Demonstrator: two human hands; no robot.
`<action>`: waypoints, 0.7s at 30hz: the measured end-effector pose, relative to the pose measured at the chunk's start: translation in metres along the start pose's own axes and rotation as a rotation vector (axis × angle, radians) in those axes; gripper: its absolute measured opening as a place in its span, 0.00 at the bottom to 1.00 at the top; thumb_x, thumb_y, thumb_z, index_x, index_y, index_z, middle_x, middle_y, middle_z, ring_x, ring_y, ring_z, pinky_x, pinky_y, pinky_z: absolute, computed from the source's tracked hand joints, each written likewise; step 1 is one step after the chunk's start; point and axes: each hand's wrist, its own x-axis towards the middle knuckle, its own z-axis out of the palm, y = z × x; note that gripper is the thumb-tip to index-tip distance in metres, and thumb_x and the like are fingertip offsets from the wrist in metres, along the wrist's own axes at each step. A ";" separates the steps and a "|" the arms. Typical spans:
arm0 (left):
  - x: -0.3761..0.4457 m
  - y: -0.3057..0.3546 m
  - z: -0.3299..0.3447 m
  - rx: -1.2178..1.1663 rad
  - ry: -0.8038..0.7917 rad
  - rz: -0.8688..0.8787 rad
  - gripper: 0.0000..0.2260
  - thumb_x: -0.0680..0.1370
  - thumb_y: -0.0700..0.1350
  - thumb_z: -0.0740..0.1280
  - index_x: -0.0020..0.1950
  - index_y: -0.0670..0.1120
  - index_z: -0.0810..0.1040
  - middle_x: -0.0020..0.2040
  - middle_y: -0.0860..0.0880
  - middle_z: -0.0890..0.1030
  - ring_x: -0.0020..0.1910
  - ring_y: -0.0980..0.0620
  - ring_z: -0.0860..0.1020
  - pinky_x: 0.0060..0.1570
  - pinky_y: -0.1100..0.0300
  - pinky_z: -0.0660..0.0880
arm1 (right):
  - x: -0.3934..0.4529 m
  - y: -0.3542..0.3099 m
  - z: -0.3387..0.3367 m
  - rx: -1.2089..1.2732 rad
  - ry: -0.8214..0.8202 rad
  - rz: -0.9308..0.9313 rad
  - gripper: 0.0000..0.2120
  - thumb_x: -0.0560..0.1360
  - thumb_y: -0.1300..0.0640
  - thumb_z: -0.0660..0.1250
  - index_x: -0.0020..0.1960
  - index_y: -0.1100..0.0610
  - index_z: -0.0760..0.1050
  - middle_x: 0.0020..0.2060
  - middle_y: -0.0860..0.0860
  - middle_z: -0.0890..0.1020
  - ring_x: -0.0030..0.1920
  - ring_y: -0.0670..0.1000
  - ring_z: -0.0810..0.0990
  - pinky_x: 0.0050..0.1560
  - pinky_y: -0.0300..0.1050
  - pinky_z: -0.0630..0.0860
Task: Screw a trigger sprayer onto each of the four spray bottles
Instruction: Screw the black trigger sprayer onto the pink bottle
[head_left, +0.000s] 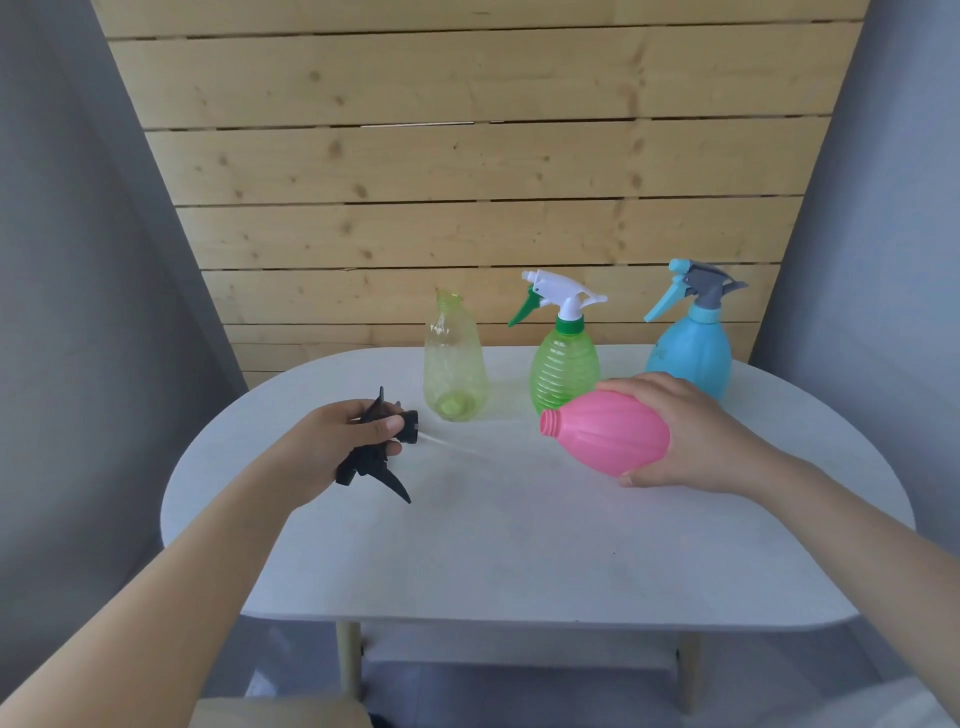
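On the white oval table (519, 545), three bottles stand in a row at the back: the capless yellow-green clear plastic bottle (455, 358) leftmost, the ribbed green bottle with white-and-green sprayer (564, 358) in the middle, the blue bottle with blue-grey sprayer (693, 348) rightmost. In front, the left hand (332, 441) holds the black trigger sprayer (376, 447); to its right, the right hand (691, 436) holds the pink ribbed bottle (608, 432) tilted, neck leftward

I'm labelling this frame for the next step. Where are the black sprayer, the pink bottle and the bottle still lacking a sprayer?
black sprayer (375, 451): head view, on its body below the fingers.
pink bottle (610, 432): head view, mid-belly.
capless clear bottle (455, 358): head view, mid-wall.
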 end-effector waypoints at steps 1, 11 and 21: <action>0.000 0.000 0.001 0.010 -0.005 -0.001 0.12 0.75 0.43 0.67 0.57 0.39 0.77 0.36 0.53 0.84 0.37 0.56 0.80 0.47 0.51 0.62 | 0.000 -0.001 0.000 0.018 -0.002 -0.006 0.44 0.56 0.46 0.79 0.67 0.36 0.61 0.61 0.43 0.68 0.64 0.49 0.66 0.64 0.49 0.65; -0.004 0.005 0.010 0.020 -0.081 0.039 0.07 0.72 0.46 0.70 0.49 0.46 0.80 0.38 0.53 0.85 0.37 0.56 0.80 0.46 0.49 0.61 | -0.002 -0.018 0.004 0.054 -0.027 -0.055 0.45 0.57 0.47 0.79 0.68 0.35 0.61 0.61 0.41 0.66 0.64 0.48 0.65 0.65 0.48 0.65; -0.007 0.018 0.064 0.157 -0.133 0.020 0.09 0.72 0.45 0.72 0.50 0.46 0.80 0.33 0.49 0.80 0.32 0.53 0.76 0.30 0.61 0.63 | -0.002 -0.044 0.023 -0.052 -0.036 -0.120 0.47 0.57 0.42 0.77 0.70 0.40 0.57 0.65 0.42 0.66 0.64 0.47 0.62 0.61 0.40 0.58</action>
